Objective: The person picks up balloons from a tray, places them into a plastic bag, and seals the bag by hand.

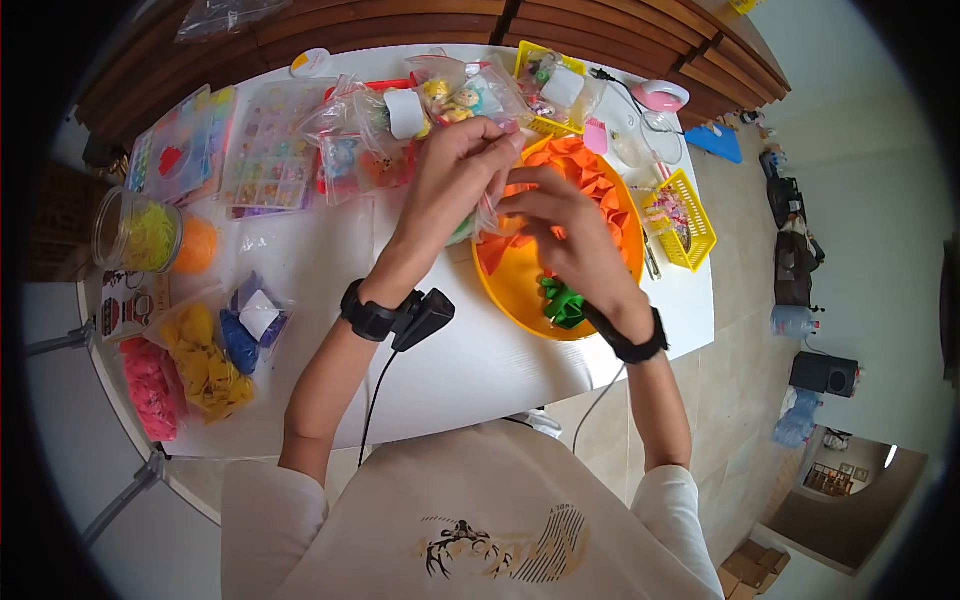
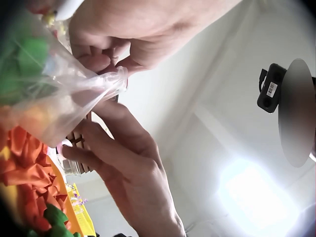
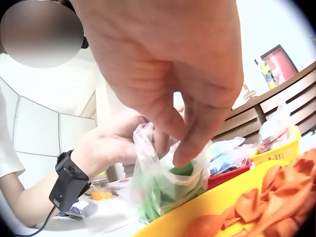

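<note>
A clear plastic bag (image 3: 148, 182) of green balloons (image 3: 163, 197) hangs beside the tray's left rim. My left hand (image 1: 450, 180) pinches the gathered edge of the bag's mouth between thumb and fingers. From the other side my right hand (image 1: 570, 240) reaches to the mouth, its fingers fairly straight and spread. In the right wrist view its fingertips (image 3: 181, 157) dip at the opening, over the green inside. Below them is a round orange-yellow tray (image 1: 510, 290) with many orange balloons (image 1: 600, 190) and a small heap of green balloons (image 1: 563, 303) near its front.
Bags of yellow balloons (image 1: 205, 365), pink balloons (image 1: 150, 390) and blue balloons (image 1: 240, 340) lie at the left. Bead boxes (image 1: 270, 150) and a red tray (image 1: 335, 180) stand behind. A yellow basket (image 1: 700, 235) is right of the tray; a cable (image 1: 375, 400) trails from my left wrist.
</note>
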`<action>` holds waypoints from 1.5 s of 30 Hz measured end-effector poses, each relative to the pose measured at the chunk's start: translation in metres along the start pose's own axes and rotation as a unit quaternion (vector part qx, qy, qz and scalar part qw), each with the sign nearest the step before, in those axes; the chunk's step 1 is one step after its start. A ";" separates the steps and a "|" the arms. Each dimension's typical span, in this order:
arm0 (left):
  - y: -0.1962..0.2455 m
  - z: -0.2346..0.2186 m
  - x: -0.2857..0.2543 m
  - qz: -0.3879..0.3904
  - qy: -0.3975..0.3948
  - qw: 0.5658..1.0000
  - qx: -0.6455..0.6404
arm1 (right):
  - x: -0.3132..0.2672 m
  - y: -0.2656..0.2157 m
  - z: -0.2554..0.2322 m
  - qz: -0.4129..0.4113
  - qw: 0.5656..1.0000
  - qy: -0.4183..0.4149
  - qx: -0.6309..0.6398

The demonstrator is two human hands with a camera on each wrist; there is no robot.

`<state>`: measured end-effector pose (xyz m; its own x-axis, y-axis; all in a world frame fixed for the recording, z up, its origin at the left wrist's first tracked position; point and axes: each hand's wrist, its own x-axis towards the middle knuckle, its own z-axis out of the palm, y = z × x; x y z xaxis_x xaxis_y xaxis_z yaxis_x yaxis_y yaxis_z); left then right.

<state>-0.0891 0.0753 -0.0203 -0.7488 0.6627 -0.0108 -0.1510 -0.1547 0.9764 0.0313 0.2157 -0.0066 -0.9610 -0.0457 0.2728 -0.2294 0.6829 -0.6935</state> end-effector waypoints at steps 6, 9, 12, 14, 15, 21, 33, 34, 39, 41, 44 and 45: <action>0.002 -0.004 0.000 -0.002 0.003 1.000 0.002 | -0.046 0.017 -0.050 0.255 0.958 0.021 -0.127; 0.000 0.000 0.000 -0.001 -0.003 1.000 0.005 | -0.080 0.050 -0.044 0.262 0.926 -0.043 -0.269; -0.002 0.003 -0.001 -0.004 -0.008 1.000 0.014 | -0.083 0.056 -0.042 0.240 0.922 -0.040 -0.300; -0.003 0.002 -0.002 -0.010 -0.008 1.000 0.023 | -0.065 0.036 -0.052 0.337 0.912 -0.048 -0.229; -0.003 0.002 -0.002 -0.006 -0.007 1.000 0.021 | -0.063 0.035 -0.053 0.336 0.913 -0.046 -0.227; 0.000 0.002 0.000 0.000 -0.010 1.000 0.022 | -0.049 0.031 -0.061 0.206 0.973 0.056 -0.082; -0.002 -0.007 0.003 0.005 -0.008 1.000 0.015 | -0.045 0.031 -0.053 0.247 0.960 0.049 -0.123; -0.002 -0.006 0.002 0.009 -0.011 1.000 0.014 | -0.044 0.030 -0.053 0.232 0.965 0.075 -0.096; -0.006 -0.005 0.003 0.014 -0.014 1.000 0.014 | -0.032 0.011 -0.051 0.287 0.948 0.128 0.055; -0.006 -0.005 0.003 0.017 -0.014 1.000 0.013 | -0.024 0.001 -0.046 0.265 0.951 0.132 0.091; -0.004 -0.002 0.000 0.004 -0.023 1.000 0.006 | -0.008 -0.002 -0.020 0.166 0.970 0.173 0.048; -0.004 0.000 -0.001 -0.007 -0.023 1.000 0.003 | -0.002 0.001 -0.008 0.129 0.977 0.171 -0.005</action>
<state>-0.0882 0.0754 -0.0246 -0.7166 0.6973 -0.0148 -0.1574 -0.1410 0.9774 0.0341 0.2221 -0.0021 -0.8780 0.3743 0.2983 0.0164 0.6464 -0.7629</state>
